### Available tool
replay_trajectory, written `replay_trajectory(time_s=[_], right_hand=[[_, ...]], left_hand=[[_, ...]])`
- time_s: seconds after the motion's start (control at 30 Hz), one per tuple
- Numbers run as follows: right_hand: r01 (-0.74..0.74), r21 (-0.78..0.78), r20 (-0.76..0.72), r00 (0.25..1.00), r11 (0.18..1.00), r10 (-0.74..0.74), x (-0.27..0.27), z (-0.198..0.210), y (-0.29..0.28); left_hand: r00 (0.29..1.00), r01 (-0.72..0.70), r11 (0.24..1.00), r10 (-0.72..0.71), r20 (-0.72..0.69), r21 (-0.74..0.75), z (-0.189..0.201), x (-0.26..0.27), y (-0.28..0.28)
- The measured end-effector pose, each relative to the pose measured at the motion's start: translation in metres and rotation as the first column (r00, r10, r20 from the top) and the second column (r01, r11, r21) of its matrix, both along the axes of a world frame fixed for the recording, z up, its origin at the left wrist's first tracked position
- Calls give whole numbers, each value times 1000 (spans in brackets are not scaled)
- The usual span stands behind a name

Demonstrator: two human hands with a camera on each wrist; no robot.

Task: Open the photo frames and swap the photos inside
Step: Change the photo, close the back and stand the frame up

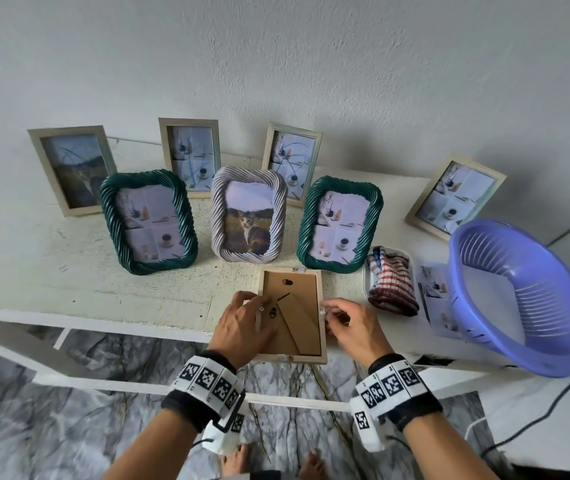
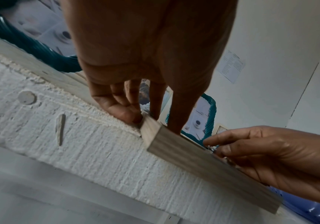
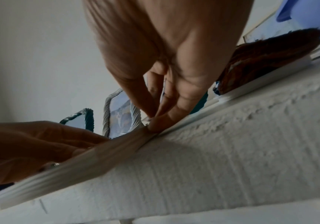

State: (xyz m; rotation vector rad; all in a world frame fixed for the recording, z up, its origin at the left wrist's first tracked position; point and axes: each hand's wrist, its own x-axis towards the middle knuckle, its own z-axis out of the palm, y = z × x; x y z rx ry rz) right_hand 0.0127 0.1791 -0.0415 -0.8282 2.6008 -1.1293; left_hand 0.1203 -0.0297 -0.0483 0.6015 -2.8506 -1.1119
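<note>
A light wooden photo frame [image 1: 290,292] lies face down at the table's front edge, its brown backing and folded stand facing up. My left hand [image 1: 248,317] covers its left side, with fingers [image 2: 174,121] on the backing and the thumb against the outer side of the frame [image 2: 203,163]. My right hand [image 1: 335,315] sits at the frame's right rail, thumb and fingers [image 3: 155,121] pinched together at a small metal tab on that edge. The frame's front and its photo are hidden.
Behind stand two green twisted frames [image 1: 148,221] [image 1: 340,223], a white twisted frame with a cat photo [image 1: 248,220] and several wooden frames. To the right are a checked cloth [image 1: 392,282] on a white tray, a loose photo [image 1: 437,299] and a purple basket [image 1: 519,296].
</note>
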Motion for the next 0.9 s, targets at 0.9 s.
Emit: replay_trajectory(time_s=[0.9], right_hand=[[0,-18,16,1000,1000,0,-4,-10,-6]], left_hand=[[987,-55,998,61,-145,42,-3,0,-3]])
